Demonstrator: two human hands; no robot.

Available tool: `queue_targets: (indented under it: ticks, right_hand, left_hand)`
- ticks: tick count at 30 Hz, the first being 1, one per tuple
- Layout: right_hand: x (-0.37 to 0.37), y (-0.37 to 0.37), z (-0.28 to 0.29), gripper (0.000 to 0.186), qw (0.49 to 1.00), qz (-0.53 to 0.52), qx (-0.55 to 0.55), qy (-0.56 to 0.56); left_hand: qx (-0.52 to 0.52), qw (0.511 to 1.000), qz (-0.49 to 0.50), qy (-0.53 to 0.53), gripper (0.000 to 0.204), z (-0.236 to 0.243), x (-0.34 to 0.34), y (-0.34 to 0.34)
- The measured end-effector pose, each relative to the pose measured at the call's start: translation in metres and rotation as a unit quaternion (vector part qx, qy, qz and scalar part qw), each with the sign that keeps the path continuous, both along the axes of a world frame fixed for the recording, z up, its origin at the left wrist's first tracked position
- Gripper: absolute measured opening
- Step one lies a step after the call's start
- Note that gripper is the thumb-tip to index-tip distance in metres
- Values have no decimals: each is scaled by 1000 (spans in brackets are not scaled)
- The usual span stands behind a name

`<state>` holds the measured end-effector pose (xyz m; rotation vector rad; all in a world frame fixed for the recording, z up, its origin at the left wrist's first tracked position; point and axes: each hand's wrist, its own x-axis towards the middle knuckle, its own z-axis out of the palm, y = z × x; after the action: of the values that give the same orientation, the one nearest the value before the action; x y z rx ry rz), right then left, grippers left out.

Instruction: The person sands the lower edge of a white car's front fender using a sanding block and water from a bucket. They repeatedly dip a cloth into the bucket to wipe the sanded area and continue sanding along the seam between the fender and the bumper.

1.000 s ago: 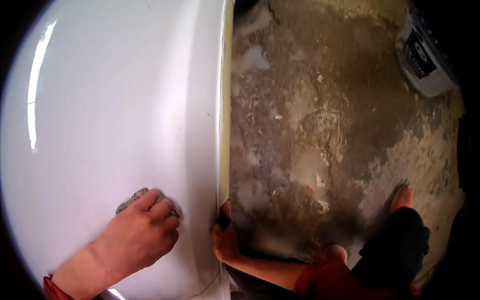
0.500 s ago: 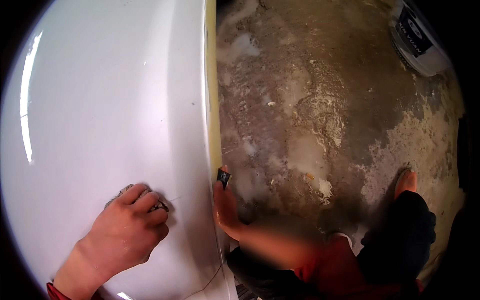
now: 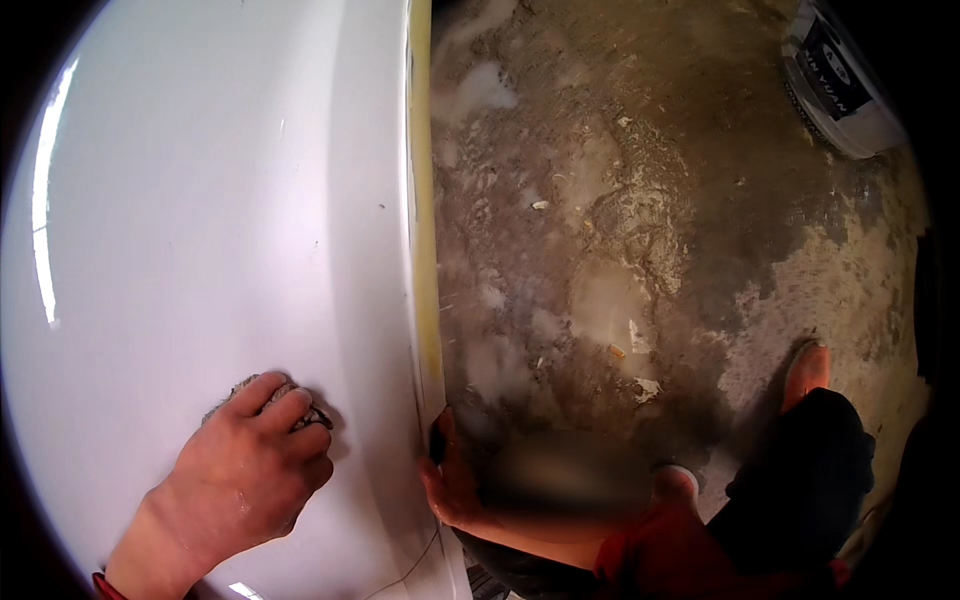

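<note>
A glossy white curved panel (image 3: 250, 220), like part of a car body, fills the left side. My left hand (image 3: 240, 465) lies on it with fingers curled round a crumpled grey cloth (image 3: 320, 417), pressing it to the surface. Along the panel's right edge runs a yellow strip (image 3: 424, 200), which looks like tape. My right hand (image 3: 455, 490) is at the lower part of that edge, below where the yellow ends. A small flat black piece (image 3: 438, 442) is pinched in its fingers. A blurred patch covers part of the right forearm.
Wet, stained concrete floor (image 3: 560, 250) spreads to the right of the panel, with small scraps and pale puddles. A whitish bucket (image 3: 850, 100) with a dark label stands at the far right. My bare feet (image 3: 808, 375) and dark trouser leg (image 3: 800, 480) are at the lower right.
My right hand has slid toward me along the panel edge with the black piece, which shows less now. The left hand and cloth have hardly moved.
</note>
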<state>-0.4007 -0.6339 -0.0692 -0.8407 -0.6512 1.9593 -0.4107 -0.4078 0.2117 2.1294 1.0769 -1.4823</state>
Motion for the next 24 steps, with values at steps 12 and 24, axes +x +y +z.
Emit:
queue_targets:
  ticks: [12,24]
  right_hand:
    - [-16,46,-14,73,987,17,-112,111]
    - [-28,96,-15,72,998,28,-56,17]
  left_hand:
    - [8,1000,9,-13,13,-2,0,0]
    - [-7,998,-55,-1,6,-3,-6,-8]
